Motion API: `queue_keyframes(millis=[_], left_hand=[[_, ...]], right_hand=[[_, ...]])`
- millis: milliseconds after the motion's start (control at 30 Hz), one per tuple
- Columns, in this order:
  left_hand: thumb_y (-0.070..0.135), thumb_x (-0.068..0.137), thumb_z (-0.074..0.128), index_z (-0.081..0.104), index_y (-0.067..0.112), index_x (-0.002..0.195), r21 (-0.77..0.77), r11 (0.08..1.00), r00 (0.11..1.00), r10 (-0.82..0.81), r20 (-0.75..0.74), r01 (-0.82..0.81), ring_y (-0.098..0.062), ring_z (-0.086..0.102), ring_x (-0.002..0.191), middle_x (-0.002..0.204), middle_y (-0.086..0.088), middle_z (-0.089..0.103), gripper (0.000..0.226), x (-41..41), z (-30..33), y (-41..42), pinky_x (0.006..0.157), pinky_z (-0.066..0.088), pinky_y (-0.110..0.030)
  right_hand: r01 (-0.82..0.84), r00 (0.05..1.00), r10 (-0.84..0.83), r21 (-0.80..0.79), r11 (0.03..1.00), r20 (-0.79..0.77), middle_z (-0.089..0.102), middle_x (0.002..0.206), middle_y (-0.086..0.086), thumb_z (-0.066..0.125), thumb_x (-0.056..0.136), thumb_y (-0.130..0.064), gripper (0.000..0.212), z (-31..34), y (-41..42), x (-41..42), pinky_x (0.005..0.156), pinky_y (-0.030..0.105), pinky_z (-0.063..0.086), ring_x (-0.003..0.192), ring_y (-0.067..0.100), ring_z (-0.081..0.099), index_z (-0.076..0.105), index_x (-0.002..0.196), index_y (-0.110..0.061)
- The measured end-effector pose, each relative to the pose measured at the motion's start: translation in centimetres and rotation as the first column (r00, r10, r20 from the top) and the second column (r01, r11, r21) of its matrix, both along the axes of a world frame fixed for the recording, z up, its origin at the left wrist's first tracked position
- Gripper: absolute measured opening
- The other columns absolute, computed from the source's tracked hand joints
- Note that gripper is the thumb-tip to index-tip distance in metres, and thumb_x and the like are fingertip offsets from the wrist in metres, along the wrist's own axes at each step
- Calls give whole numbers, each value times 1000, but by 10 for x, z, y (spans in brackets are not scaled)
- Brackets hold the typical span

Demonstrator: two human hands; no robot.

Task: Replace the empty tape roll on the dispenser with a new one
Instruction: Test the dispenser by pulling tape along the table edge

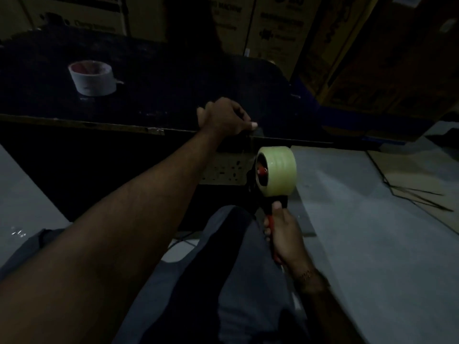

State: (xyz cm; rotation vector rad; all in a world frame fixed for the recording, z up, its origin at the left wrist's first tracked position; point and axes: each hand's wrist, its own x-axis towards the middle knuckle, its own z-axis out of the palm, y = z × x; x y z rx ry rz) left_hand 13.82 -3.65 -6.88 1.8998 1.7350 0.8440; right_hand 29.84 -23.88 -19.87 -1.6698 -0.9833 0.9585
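Observation:
A full, pale yellowish tape roll [279, 171] sits on a black and red tape dispenser [263, 184], held just below the front edge of a dark table [161, 78]. My right hand [285, 234] grips the dispenser's handle from below. My left hand [227, 119] rests at the table's front edge with the fingers pinched together; what they pinch is too dark to tell. A white, nearly empty tape roll [93, 78] stands on the table at the far left, apart from both hands.
Stacked cardboard boxes [273, 23] line the back and right. A white power strip [223, 170] hangs under the table edge. My legs in grey trousers [223, 256] fill the lower middle. Grey floor [372, 207] lies to the right.

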Motion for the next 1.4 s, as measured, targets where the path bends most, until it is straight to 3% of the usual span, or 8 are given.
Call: queue_keyframes(millis=[200,400,500,600,800,1033,1167,1400], left_hand=[[69,77,82,78,36,83,15,1000,1000,4,-13,-4,-19,58,130,100,16,77,33,-2,-4,2,118,30,-50],[65,83,79,82,36,95,20,1000,1000,16,-15,-15,-21,53,135,108,14,77,32,0,-3,0,115,29,-46],[58,90,76,80,38,104,34,999,999,36,-28,-35,-22,54,136,119,13,76,25,0,-3,2,112,30,-43],[56,90,77,76,39,118,48,999,999,28,-21,-27,-22,55,138,129,12,74,32,-1,-3,2,111,30,-41],[25,98,74,67,27,138,92,996,994,3,108,-13,-22,68,125,129,3,76,41,-22,7,17,109,53,-41],[26,101,68,57,21,149,282,941,959,116,258,-190,-25,70,121,132,-6,73,50,-72,17,32,101,57,-38],[24,104,67,49,21,155,342,908,948,147,281,-242,-25,72,115,126,-4,75,55,-86,16,37,91,53,-33],[28,102,67,49,23,154,391,879,955,200,220,-274,-24,72,109,124,0,74,55,-95,21,48,88,58,-40]], right_hand=[[-57,998,57,-3,998,-33,51,64,1,39,110,-45,46,1,-11,-8,50,26,37,53,12,44,53,77,-15],[-46,999,45,20,999,31,53,62,3,39,108,-49,50,13,-17,-4,56,30,38,55,16,47,54,77,-14],[-25,1000,26,59,998,-17,52,56,-5,41,109,-45,47,30,-13,-1,49,26,35,51,13,43,56,78,-12],[-57,995,66,117,991,-81,55,61,2,43,109,-46,48,48,-7,1,50,29,34,51,14,43,62,79,-13],[-208,957,240,186,960,-166,57,67,2,39,110,-43,48,92,10,2,51,29,34,51,13,43,66,91,-8],[-286,933,312,157,945,-179,69,75,13,39,107,-53,67,141,66,-21,66,38,44,67,27,56,74,92,2],[-306,931,301,9,952,-208,71,66,10,29,109,-57,76,160,117,-40,50,27,42,50,13,55,72,96,4],[-284,938,264,-57,957,-225,73,57,15,26,110,-55,83,168,195,-57,38,20,45,36,12,56,65,112,19]])
